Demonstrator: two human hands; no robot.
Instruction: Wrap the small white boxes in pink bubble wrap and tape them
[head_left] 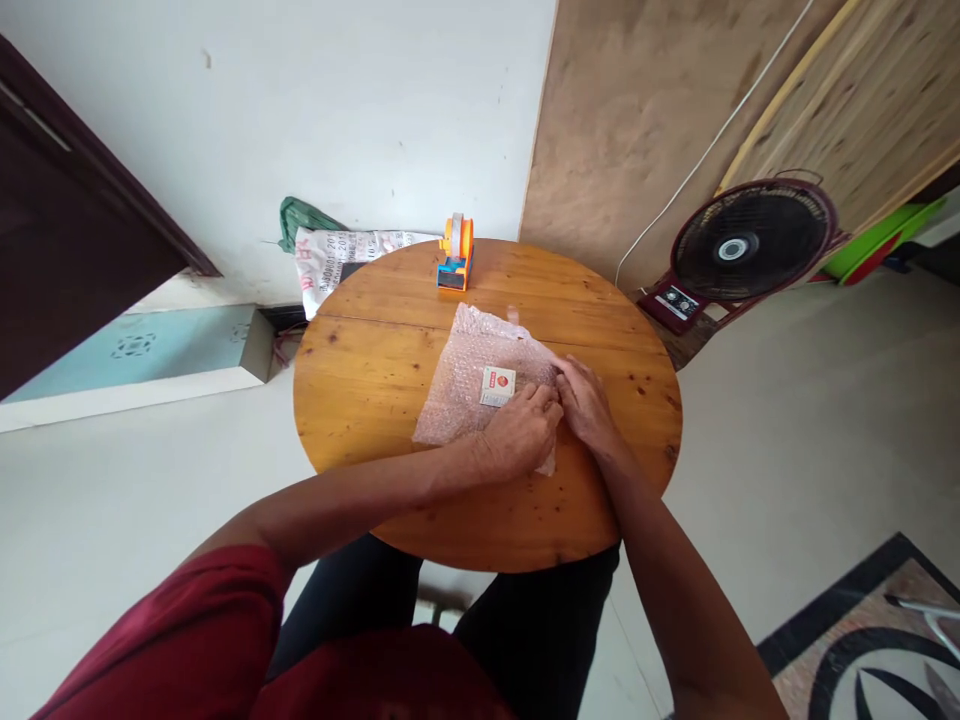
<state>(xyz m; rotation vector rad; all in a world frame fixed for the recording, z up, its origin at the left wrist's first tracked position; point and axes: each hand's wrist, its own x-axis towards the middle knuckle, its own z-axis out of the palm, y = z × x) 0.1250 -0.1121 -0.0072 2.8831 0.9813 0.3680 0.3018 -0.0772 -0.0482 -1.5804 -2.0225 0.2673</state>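
A pinkish sheet of bubble wrap (457, 385) lies spread on the round wooden table (360, 385). On top of it rests a small pale box (497, 386) with a red print. My left hand (523, 428) reaches across the wrap just right of the box, its fingers curled at the sheet's right side. Beside it, my right hand (586, 402) is closed on the right edge of the bubble wrap, thumb and fingers together. The fingertips of both hands come close to each other there and are partly hidden.
An orange and blue tape dispenser (455, 255) with a roll of tape stands at the table's far edge. A fan (750, 245) is to the right of the table. A printed white sack (322, 262) sits behind it at the left, by the wall.
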